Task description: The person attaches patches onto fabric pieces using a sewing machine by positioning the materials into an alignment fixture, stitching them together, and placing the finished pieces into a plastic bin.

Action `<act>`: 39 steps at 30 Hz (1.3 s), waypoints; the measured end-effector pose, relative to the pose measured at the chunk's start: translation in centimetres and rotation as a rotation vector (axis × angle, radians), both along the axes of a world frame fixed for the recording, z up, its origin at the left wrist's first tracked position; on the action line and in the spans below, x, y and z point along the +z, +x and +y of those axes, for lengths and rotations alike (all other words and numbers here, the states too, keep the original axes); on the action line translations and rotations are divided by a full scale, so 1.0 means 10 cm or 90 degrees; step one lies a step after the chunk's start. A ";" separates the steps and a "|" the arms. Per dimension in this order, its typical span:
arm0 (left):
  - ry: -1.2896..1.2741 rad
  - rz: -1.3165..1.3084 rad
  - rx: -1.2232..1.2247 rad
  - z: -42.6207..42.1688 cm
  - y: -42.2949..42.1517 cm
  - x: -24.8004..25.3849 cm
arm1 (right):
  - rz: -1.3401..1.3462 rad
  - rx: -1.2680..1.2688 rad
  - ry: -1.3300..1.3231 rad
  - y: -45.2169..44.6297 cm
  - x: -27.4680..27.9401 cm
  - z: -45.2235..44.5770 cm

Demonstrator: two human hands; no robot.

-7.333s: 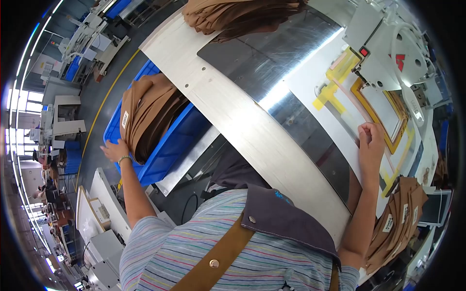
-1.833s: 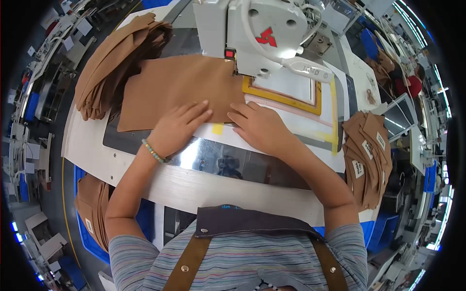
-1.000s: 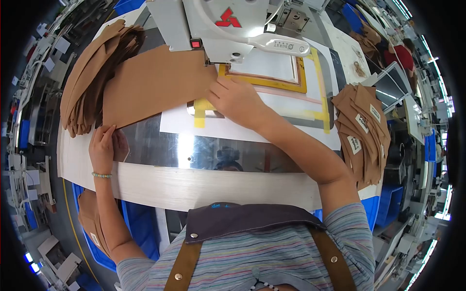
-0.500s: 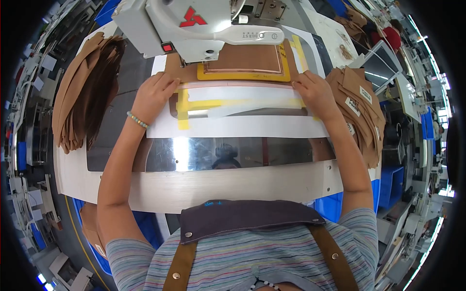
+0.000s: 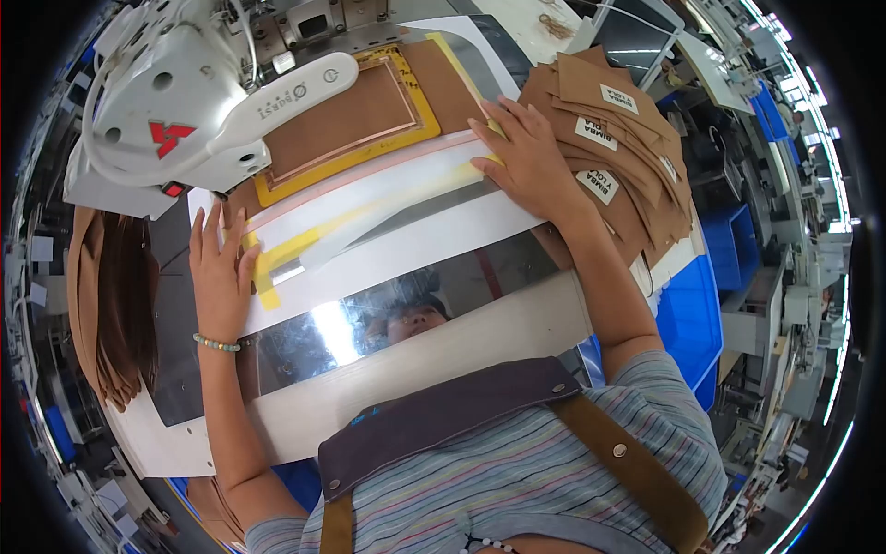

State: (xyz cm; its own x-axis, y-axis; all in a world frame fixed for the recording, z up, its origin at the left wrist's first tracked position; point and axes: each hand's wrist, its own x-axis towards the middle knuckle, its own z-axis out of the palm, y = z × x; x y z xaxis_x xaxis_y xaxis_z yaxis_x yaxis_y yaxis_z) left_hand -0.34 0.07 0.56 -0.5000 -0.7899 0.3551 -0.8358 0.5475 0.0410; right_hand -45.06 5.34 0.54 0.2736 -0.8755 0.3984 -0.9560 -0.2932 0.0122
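A brown fabric piece lies flat under a yellow-edged rectangular frame. Below its near edge is a white sheet with yellow tape strips on it. My left hand rests flat with fingers stretched at the sheet's left end, near the fabric's left corner. At the right end my right hand is spread open, its fingertips on the fabric edge and sheet. Neither hand grips anything.
The white sewing machine head stands at the upper left. Brown labelled pieces are stacked on the right, more brown pieces on the left. A shiny metal plate runs along the near side. A blue bin sits at lower right.
Both hands have gone from pinching the fabric's near corners to lying open and flat. The camera view has turned, so the machine now appears farther left and tilted.
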 end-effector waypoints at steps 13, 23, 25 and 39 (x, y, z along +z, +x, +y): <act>0.017 0.016 -0.025 0.02 0.06 0.01 | 0.021 0.011 0.048 -0.01 0.02 -0.04; 0.006 -0.035 0.010 0.03 0.10 -0.03 | -0.055 0.003 0.103 0.05 0.07 -0.01; 0.006 -0.011 0.001 0.03 0.09 -0.01 | -0.055 0.008 0.100 0.03 0.07 -0.02; 0.051 0.002 -0.030 0.00 0.11 -0.01 | -0.076 0.056 -0.006 -0.06 -0.09 -0.04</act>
State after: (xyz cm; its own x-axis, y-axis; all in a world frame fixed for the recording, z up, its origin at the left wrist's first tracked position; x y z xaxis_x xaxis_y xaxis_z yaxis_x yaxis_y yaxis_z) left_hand 0.71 0.06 0.46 -0.5360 -0.7918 0.2929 -0.8093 0.5807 0.0889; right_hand -45.65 4.97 -0.38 0.2996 -0.8462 0.4406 -0.9213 -0.3767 -0.0970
